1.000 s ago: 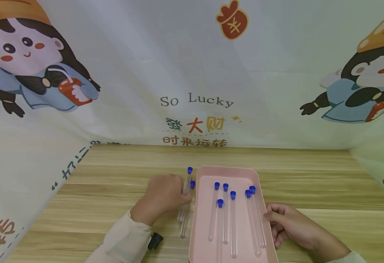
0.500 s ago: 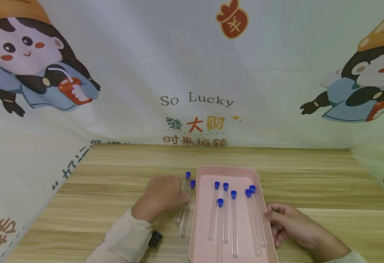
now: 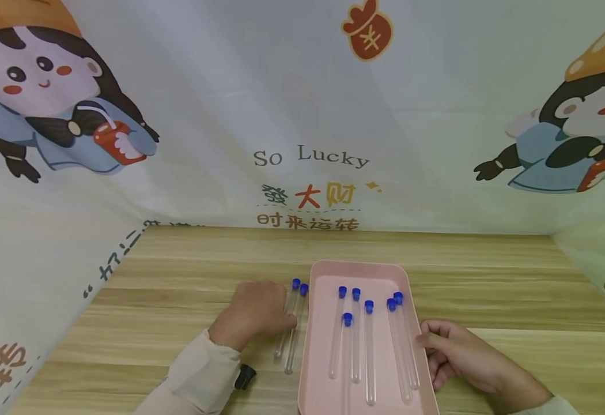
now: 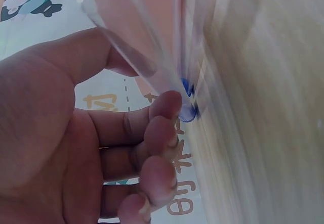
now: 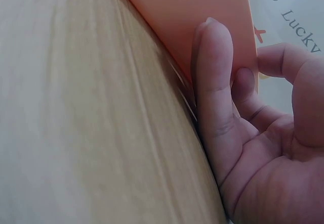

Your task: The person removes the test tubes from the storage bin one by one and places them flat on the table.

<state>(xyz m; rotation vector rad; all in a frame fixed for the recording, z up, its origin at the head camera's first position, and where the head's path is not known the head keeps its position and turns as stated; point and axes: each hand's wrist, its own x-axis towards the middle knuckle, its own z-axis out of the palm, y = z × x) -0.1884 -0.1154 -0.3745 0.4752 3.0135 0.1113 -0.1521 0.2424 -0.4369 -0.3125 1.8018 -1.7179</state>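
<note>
In the head view my left hand (image 3: 253, 311) is left of the pink tray (image 3: 356, 268), pinching a clear test tube (image 4: 134, 37) with a blue cap between thumb and fingertips. That tube lies slanted, its cap low by the wooden table in the left wrist view. Right beside it, a second blue-capped test tube (image 3: 290, 358) lies along the tray's left side. My right hand (image 3: 460, 353) holds the tray's right edge, thumb at the rim and fingers against the outer wall. Several capped test tubes (image 3: 369, 360) lie inside the tray, caps toward the far end.
The wood-grain table (image 3: 178, 276) runs back to a printed cloth backdrop (image 3: 437, 144) that also rises at both sides. A small black piece (image 3: 245, 377) sits by the left sleeve's cuff (image 3: 204, 369). The tray's near end is cut off by the frame.
My left hand has drawn its test tube toward me and slightly left, so its cap is now nearly level with the neighbouring tube's cap. The right hand and tray stay put.
</note>
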